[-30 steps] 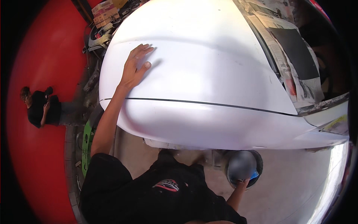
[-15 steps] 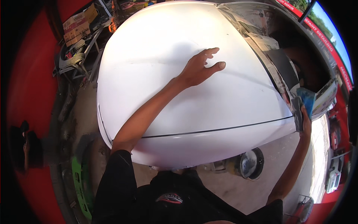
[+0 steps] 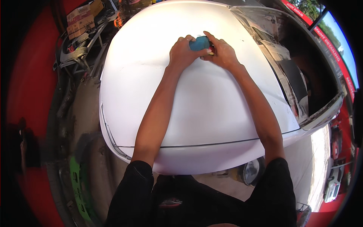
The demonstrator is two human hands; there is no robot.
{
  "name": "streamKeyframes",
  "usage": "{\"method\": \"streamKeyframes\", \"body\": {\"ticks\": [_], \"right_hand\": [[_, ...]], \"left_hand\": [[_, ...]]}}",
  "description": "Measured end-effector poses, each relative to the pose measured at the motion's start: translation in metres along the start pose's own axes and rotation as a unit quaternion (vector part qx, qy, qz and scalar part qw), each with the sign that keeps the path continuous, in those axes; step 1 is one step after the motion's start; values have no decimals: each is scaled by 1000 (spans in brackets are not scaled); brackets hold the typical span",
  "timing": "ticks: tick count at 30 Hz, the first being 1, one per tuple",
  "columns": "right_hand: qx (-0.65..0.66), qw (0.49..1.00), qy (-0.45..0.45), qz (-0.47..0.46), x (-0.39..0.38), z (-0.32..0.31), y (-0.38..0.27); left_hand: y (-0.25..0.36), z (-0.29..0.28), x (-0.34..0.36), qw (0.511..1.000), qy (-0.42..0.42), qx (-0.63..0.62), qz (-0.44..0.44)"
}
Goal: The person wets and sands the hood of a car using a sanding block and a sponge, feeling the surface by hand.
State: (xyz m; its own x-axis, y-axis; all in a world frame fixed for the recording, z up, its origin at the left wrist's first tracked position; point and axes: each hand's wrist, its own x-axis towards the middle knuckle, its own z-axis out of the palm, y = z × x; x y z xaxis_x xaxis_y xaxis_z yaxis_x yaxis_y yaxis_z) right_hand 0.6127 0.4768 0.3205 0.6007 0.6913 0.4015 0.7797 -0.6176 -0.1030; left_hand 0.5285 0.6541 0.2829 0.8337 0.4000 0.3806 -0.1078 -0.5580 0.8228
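Note:
Both of my hands are over the white car hood (image 3: pixel 211 102), near its middle. A small blue block-like pad (image 3: pixel 199 44) is between them; I cannot tell its exact kind. My left hand (image 3: pixel 182 52) grips its left side, with the thumb along the near edge and the fingers curled at the far side. From the right, my right hand (image 3: pixel 222 52) closes round the other end. A bit of red and yellow shows beside the right fingers; what it belongs to is mostly hidden. Whether the pad touches the hood cannot be made out.
Newspaper sheets (image 3: pixel 278 56) and a dark sheet (image 3: pixel 293 78) lie along the hood's windshield edge. A round bucket (image 3: pixel 251 172) stands on the floor beside the car. At the far left are cardboard boxes (image 3: pixel 80 26) above a metal rack; a green panel (image 3: pixel 77 189) is nearer.
My right hand has come from the windshield corner to the hood's middle, bringing the blue pad. My left hand, empty before, has moved slightly left and now grips the pad too.

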Motion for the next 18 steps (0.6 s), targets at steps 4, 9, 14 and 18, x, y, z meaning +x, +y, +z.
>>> {"method": "streamKeyframes", "body": {"ticks": [4,9,14,18], "right_hand": [[108,993,3,45,-23,16,35],[93,995,-17,-21,-30,7,34],[-72,997,29,-20,-18,43,12],[-76,996,-28,28,-21,35,7]], "left_hand": [[-6,-2,-1,993,40,111,2],[-36,2,14,957,101,267,-50],[-43,-5,15,939,113,319,-63],[-37,12,13,925,84,366,54]]}}
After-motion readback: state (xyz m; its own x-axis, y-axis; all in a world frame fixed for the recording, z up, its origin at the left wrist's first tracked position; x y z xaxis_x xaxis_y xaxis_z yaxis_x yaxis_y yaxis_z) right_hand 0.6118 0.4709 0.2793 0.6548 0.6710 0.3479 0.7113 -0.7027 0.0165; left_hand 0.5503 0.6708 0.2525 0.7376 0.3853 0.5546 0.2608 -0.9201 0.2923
